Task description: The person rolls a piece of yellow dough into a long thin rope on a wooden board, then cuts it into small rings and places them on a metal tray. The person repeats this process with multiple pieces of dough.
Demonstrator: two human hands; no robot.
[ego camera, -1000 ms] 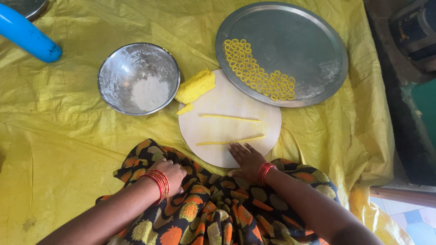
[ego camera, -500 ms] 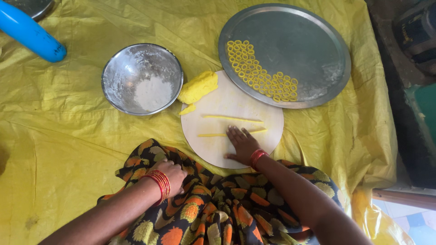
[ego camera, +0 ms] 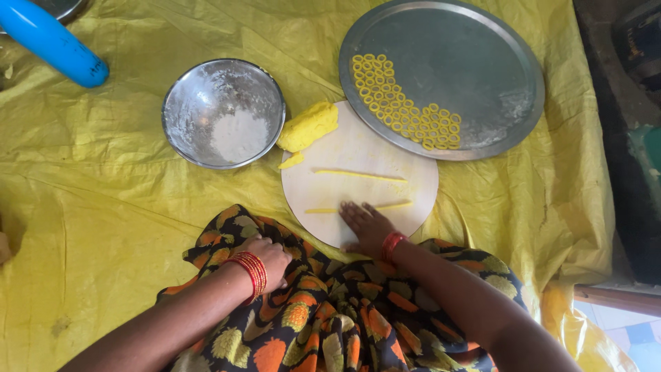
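The right hand [ego camera: 368, 227] is laid flat, fingers spread and palm down, on the near part of a pale round board [ego camera: 358, 148], its fingertips pressed on the middle of a thin yellow dough strand [ego camera: 396, 205]; nothing is gripped. The left hand [ego camera: 268, 258] is rested loosely curled on the patterned cloth [ego camera: 323, 324] of the lap, clamped on nothing that can be made out. The step in hand is judged to be the rolling of this strand into a thin rope under the palm — even, light pressure along its whole length would be called for in the next stroke, lest it thin unevenly or break. The strand's long axis is set across the board from left to right, tilted slightly up at its right end; a second strand [ego camera: 359, 175] is laid parallel further back, well clear of the hand. Beyond, a yellow dough lump [ego camera: 308, 127] is set at the board's far left edge, a steel bowl [ego camera: 180, 89] with white flour beside it, and small dough rings [ego camera: 403, 110] are gathered on a large steel tray [ego camera: 475, 62] — all on a yellow sheet [ego camera: 103, 207].
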